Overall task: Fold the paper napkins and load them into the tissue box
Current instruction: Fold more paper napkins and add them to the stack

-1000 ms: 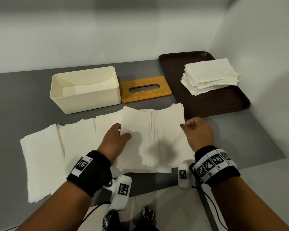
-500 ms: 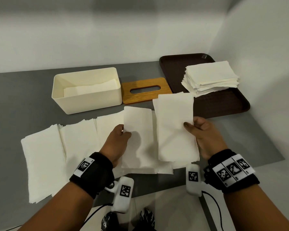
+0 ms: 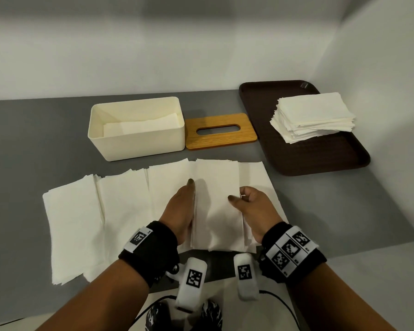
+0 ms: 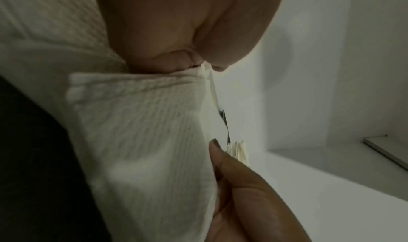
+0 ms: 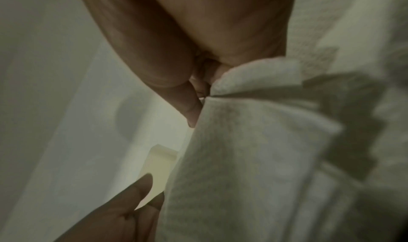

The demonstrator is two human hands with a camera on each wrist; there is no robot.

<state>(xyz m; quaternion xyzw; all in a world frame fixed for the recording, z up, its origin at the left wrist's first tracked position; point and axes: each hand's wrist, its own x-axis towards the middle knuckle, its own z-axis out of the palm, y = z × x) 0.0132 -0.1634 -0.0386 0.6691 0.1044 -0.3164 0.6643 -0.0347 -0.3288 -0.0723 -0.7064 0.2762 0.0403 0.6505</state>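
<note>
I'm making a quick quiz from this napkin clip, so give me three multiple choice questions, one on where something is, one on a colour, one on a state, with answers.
1. Where is the stack of napkins?
A. on the brown tray
B. inside the box
C. on the wooden lid

2. What colour is the tissue box?
A. brown
B. cream
C. grey

3. What state is the tissue box in?
A. shut with its lid on
B. open, with paper inside
C. tipped on its side

Answers:
1 A, the stack sits on the tray at the right of the table.
2 B, its walls are cream, beside the wooden lid.
3 B, the lid lies on the table next to it and white paper shows inside.
</note>
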